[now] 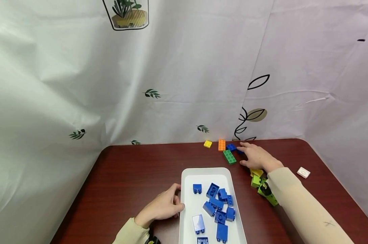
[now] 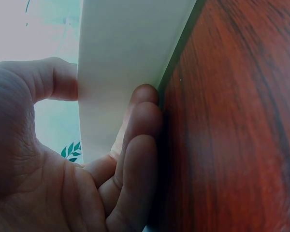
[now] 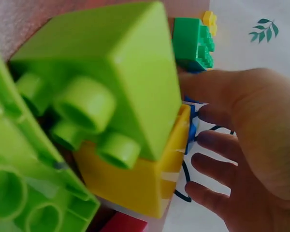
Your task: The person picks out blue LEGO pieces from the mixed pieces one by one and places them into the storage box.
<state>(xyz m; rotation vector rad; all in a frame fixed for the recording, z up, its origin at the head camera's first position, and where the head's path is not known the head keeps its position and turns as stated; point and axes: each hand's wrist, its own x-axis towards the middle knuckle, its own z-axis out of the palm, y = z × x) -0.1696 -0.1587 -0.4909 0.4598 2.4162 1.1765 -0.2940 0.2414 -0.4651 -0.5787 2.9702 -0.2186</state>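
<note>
My left hand (image 1: 165, 206) holds the left side of a white tray (image 1: 188, 176). In the left wrist view its thumb (image 2: 63, 79) meets the tray's rim, and the other fingers (image 2: 140, 164) lie along the outer wall by the table. Several blue bricks (image 1: 222, 233) lie scattered in the tray. My right hand (image 1: 257, 156) reaches over the back of the table, fingers spread. Its fingertips are close over a blue brick (image 1: 240, 151), partly hidden by them. Another blue brick (image 1: 231, 147) and a green brick (image 1: 229, 157) lie just left of it.
An orange brick (image 1: 221, 145) and a yellow brick (image 1: 208, 144) lie by the back edge. Under the right forearm are a yellow brick (image 3: 130, 181) and lime-green bricks (image 3: 150, 82). A white brick (image 1: 303, 172) lies at the right. A patterned cloth (image 1: 177, 67) hangs behind the table.
</note>
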